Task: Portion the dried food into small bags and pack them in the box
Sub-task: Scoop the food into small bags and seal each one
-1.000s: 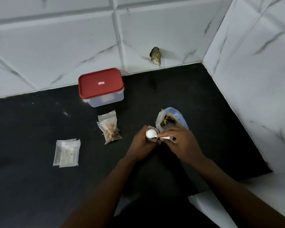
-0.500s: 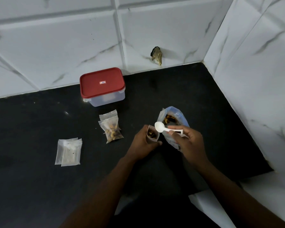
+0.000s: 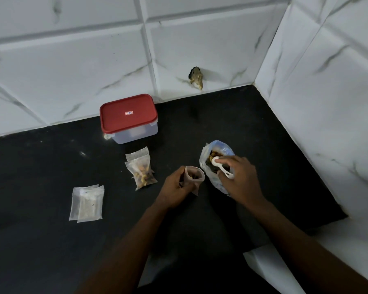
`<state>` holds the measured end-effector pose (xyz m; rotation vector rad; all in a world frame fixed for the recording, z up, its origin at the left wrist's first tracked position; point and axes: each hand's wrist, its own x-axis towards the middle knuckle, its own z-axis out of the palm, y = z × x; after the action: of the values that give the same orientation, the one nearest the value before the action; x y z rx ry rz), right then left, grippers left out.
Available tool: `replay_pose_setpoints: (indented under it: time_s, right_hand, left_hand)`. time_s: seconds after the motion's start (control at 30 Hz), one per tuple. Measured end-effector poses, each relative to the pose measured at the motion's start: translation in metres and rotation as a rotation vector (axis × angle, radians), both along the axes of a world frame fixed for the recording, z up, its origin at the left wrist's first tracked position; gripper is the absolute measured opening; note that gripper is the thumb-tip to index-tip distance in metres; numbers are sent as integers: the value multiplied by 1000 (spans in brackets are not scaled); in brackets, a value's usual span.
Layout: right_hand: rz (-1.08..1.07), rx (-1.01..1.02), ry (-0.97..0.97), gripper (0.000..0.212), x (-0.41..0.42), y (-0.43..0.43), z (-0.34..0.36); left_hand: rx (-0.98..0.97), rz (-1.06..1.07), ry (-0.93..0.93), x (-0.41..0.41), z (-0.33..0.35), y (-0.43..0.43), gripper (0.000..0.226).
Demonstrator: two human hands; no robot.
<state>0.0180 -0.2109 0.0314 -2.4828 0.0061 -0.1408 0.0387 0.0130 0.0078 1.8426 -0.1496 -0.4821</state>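
My left hand [image 3: 174, 188] holds a small clear bag [image 3: 194, 177] upright with its mouth open and some dried food inside. My right hand [image 3: 240, 177] grips a white plastic spoon [image 3: 220, 166], its bowl dipped into the big plastic bag of dried food [image 3: 216, 154] just right of the small bag. Two filled small bags [image 3: 141, 169] lie left of my left hand. Empty small bags [image 3: 87, 203] lie further left. A clear box with a red lid [image 3: 129, 117], closed, stands at the back by the wall.
The black counter [image 3: 40, 240] meets white marble-look tiled walls at the back and right. A small dark lump [image 3: 197, 78] sticks to the back wall near the corner. A white ledge [image 3: 270, 270] lies at the near right.
My right hand has carried the spoon from over the small bag's mouth rightward into the big food bag. My left hand keeps holding the small bag.
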Motion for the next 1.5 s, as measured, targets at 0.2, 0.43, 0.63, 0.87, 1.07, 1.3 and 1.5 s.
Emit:
replay_pose_setpoints:
  time_s: [0.2, 0.43, 0.63, 0.87, 1.07, 1.3, 1.5]
  right_hand:
    - [142, 317, 52, 37, -6, 35, 14]
    - [79, 523, 230, 23, -5, 57, 21]
    - [44, 615, 241, 23, -4, 71, 25]
    - [79, 714, 292, 25, -7, 96, 24]
    - [116, 716, 312, 26, -6, 121, 17]
    - [119, 668, 355, 19, -2, 145, 10]
    - [114, 706, 415, 30, 1, 159, 10]
  left_hand:
    - [-28, 41, -15, -3, -3, 8, 27]
    - [-113, 123, 4, -9, 0, 22, 23]
    - [-233, 159, 62, -20, 14, 40, 16]
    - [-242, 223, -5, -28, 13, 71, 16]
    - [-291, 283, 2, -35, 11, 97, 18]
    - [-295, 372, -12, -39, 6, 110, 13]
    - [-296, 388, -44, -40, 3, 120, 15]
